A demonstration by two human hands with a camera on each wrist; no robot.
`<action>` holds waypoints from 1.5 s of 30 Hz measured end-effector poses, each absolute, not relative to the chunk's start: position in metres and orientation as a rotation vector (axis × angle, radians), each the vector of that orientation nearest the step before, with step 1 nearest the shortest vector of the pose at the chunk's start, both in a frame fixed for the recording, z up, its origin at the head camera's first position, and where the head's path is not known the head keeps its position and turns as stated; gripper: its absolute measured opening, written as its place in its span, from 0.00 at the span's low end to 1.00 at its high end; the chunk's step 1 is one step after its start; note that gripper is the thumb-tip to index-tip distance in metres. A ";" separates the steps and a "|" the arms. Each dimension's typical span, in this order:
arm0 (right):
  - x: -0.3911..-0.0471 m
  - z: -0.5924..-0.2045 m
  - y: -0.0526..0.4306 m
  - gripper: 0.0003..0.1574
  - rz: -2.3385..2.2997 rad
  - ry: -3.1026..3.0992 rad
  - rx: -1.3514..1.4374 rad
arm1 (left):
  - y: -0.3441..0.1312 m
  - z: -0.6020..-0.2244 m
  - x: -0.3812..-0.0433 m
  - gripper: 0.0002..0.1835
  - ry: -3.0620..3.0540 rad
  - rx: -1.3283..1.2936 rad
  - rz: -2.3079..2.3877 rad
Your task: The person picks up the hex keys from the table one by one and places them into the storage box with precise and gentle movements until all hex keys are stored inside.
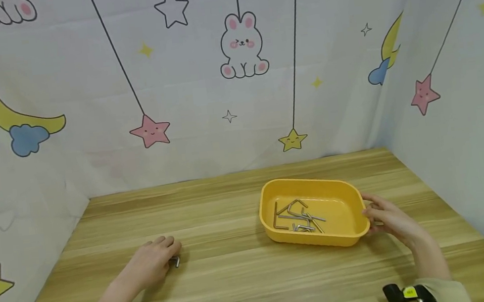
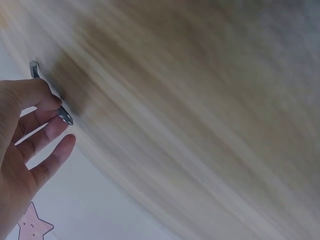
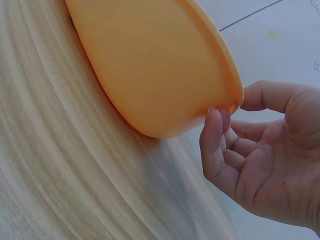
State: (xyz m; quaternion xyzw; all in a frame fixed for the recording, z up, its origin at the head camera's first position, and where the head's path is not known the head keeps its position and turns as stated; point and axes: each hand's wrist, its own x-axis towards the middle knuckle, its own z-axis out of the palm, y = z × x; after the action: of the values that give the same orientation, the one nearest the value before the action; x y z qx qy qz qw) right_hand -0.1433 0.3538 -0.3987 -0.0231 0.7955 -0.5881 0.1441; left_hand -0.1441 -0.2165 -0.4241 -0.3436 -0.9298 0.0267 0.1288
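Observation:
My left hand (image 1: 153,260) is low over the left part of the table, pinching a small metal hex key (image 1: 176,262) between thumb and fingers. In the left wrist view both ends of this hex key (image 2: 66,116) stick out past the thumb, and the little finger is held away from it. On the right, my right hand (image 1: 393,221) holds the right end of a yellow plastic tray (image 1: 340,209). Its fingers (image 3: 212,135) are bent against the outer wall below the rim. Several L-shaped hex keys (image 1: 315,223) lie in a loose pile in the tray's left half.
The wood-grain table (image 1: 221,283) runs back to a white printed curtain (image 1: 206,155). More of this fabric stands along the left and right sides. A black wrist strap device (image 1: 408,294) sits at my right sleeve.

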 end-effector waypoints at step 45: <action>-0.144 -0.400 0.355 0.44 -1.699 2.288 -0.060 | -0.163 -0.415 -0.133 0.17 -2.570 -1.055 -0.171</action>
State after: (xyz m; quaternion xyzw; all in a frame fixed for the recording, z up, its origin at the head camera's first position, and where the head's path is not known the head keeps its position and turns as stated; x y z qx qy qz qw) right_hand -0.1437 0.3546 -0.3998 -0.0208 0.7941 -0.5898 0.1451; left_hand -0.1335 -0.1634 -0.4154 -0.3729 -0.9086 -0.0605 0.1782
